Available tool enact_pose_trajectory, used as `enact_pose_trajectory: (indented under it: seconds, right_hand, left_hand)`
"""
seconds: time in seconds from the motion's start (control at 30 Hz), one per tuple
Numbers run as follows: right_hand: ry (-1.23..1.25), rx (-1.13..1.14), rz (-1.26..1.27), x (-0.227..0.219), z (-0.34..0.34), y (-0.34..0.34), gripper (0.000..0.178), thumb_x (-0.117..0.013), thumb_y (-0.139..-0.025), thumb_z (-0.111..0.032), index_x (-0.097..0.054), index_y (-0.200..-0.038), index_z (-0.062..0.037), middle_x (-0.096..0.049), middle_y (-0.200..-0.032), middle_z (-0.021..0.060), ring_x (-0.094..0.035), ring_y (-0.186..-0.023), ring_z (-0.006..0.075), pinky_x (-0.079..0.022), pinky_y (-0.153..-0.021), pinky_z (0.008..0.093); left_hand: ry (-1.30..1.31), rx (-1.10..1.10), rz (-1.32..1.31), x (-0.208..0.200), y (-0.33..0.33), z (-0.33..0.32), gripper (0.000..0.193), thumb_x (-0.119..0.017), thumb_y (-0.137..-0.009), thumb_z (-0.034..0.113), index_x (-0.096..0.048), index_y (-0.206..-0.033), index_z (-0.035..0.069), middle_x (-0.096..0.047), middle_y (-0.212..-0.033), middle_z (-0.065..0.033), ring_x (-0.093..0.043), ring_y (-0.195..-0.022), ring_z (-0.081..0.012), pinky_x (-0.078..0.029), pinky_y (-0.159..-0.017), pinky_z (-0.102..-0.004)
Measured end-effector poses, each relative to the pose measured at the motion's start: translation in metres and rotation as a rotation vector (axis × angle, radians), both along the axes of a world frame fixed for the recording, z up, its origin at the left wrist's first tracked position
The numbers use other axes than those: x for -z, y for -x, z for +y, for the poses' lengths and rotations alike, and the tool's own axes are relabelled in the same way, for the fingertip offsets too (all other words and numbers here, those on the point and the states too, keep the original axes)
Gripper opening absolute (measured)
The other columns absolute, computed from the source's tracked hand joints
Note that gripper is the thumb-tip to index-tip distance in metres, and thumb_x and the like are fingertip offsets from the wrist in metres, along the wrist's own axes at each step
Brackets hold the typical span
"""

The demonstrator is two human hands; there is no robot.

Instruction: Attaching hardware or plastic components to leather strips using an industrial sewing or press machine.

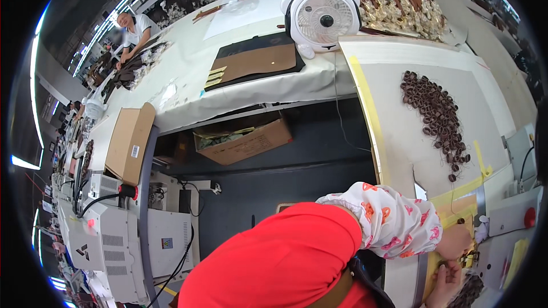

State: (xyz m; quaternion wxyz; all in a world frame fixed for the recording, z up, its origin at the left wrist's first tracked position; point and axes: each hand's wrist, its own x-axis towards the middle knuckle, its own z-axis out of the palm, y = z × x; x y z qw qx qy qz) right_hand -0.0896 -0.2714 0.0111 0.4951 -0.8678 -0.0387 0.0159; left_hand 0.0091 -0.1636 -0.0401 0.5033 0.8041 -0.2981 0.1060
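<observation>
My left hand [455, 242], below a white sleeve cover with red and pink prints [394, 221], is closed beside the metal working parts of a pale sewing machine [502, 245]. Its fingertips are mostly hidden. Just below it, my right hand [446, 284] is curled with thumb and fingers together; a small dark bit shows at the fingertips, too small to name. A small brown loop [460, 221] lies just above my left hand. Farther up the worktable [394, 80] spreads a pile of brown loops with loose threads [436, 120]. Another dark heap [469, 292] sits beside my right hand.
A white fan [325, 20] stands on the far table beside heaped brown straps [394, 0]. A brown panel [257, 61] lies on a black sheet. Cartons [245, 142] sit underneath. Left are an open box [128, 142] and white machine housings [108, 251]. A co-worker [137, 31] handles dark pieces.
</observation>
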Motion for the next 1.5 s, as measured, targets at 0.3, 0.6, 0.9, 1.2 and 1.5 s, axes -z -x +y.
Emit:
enact_pose_trajectory:
  seconds: [0.3, 0.6, 0.9, 1.2, 1.5]
  right_hand:
    - [0.057, 0.056, -0.109, -0.006, 0.009, 0.004, 0.021, -0.061, -0.077, -0.001, -0.057, -0.097, 0.0047, -0.062, -0.087, 0.01, -0.058, -0.074, 0.0146, -0.047, -0.065, 0.0237]
    - [0.007, 0.104, -0.096, -0.006, 0.008, 0.003, 0.021, -0.061, -0.077, -0.003, -0.057, -0.096, 0.0053, -0.062, -0.087, 0.0115, -0.058, -0.074, 0.016, -0.047, -0.066, 0.0248]
    - [-0.056, 0.128, -0.131, -0.003, 0.006, 0.002, 0.021, -0.063, -0.076, -0.002, -0.057, -0.095, 0.0048, -0.061, -0.088, 0.0114, -0.058, -0.076, 0.0166, -0.047, -0.067, 0.0254]
    - [-0.095, 0.239, -0.192, 0.043, -0.035, -0.003, 0.02, -0.054, -0.081, -0.001, -0.051, -0.1, 0.0032, -0.058, -0.094, 0.0111, -0.056, -0.083, 0.0177, -0.045, -0.072, 0.0263]
    - [-0.145, 0.355, -0.255, 0.018, -0.011, -0.004, 0.025, -0.063, -0.073, 0.001, -0.052, -0.096, -0.0019, -0.058, -0.091, 0.0044, -0.056, -0.08, 0.01, -0.046, -0.071, 0.0227]
  left_hand:
    - [-0.135, 0.044, -0.035, -0.004, 0.004, 0.005, 0.011, -0.056, -0.059, 0.015, -0.057, -0.066, 0.006, -0.056, -0.06, -0.0113, -0.054, -0.06, -0.0281, -0.042, -0.06, -0.0362]
    - [-0.114, 0.066, -0.064, -0.002, 0.002, 0.004, 0.009, -0.054, -0.064, 0.018, -0.054, -0.068, 0.01, -0.056, -0.063, -0.0055, -0.051, -0.06, -0.0219, -0.032, -0.072, -0.0306]
    - [-0.01, 0.048, -0.002, -0.006, 0.003, 0.002, 0.004, -0.053, -0.063, 0.013, -0.054, -0.065, 0.01, -0.056, -0.064, -0.0054, -0.048, -0.062, -0.0223, -0.032, -0.071, -0.0303]
    - [0.02, 0.12, 0.061, -0.019, 0.011, 0.015, 0.012, -0.052, -0.06, 0.018, -0.057, -0.061, 0.007, -0.056, -0.059, -0.0109, -0.051, -0.055, -0.0263, -0.037, -0.058, -0.0339]
    - [-0.031, 0.26, -0.049, -0.006, -0.016, 0.009, 0.016, -0.053, -0.063, 0.016, -0.062, -0.056, 0.005, -0.058, -0.059, -0.0141, -0.058, -0.053, -0.0255, -0.044, -0.046, -0.0375]
